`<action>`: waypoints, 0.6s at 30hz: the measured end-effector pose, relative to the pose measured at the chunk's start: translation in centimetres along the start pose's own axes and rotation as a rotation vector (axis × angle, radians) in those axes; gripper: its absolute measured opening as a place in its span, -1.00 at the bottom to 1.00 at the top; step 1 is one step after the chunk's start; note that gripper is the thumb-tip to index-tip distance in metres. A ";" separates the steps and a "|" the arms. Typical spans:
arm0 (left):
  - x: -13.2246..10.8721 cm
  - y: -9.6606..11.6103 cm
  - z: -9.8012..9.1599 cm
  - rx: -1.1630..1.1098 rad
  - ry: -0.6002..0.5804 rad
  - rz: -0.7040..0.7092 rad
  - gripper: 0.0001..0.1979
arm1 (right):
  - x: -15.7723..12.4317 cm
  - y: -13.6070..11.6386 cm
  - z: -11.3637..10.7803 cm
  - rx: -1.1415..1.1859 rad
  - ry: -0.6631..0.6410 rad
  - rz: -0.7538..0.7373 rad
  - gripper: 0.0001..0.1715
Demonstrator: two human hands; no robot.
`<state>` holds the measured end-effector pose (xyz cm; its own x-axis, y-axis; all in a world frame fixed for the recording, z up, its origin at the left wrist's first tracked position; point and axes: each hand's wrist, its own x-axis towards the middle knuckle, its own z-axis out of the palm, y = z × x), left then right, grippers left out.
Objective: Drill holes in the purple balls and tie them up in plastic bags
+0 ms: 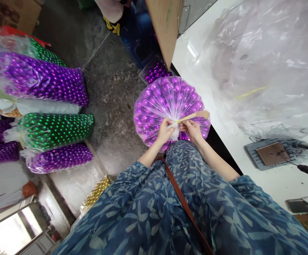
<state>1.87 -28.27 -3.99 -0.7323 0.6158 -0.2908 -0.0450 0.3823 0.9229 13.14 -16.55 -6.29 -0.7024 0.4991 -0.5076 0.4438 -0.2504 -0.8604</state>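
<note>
A clear plastic bag full of shiny purple balls point(167, 99) stands on the floor in front of me. Its gathered neck point(174, 128) is bunched between my two hands. My left hand point(164, 130) is closed around the twisted plastic on the left. My right hand point(192, 129) pinches a tan strip of tape or band point(196, 115) that runs from the neck out to the right. Both forearms reach down over my blue patterned dress.
Filled bags of purple point(45, 78) and green balls point(53, 129) lie stacked at the left. A gold-ball bag point(97, 191) sits by my leg. A white table point(276, 184) at the right carries crumpled clear plastic point(262, 63) and a grey tool base point(271, 154). A cardboard sheet point(164, 24) leans ahead.
</note>
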 end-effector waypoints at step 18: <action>0.2 0.9 -0.9 0.200 -0.201 0.184 -0.78 | 1.1 -0.1 -0.2 -0.294 -0.020 -0.202 -0.46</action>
<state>1.03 -28.43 -3.04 -0.5665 0.8027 -0.1862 0.2243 0.3677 0.9025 12.45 -15.86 -6.73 -0.8015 0.4975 -0.3318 0.4340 0.1024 -0.8951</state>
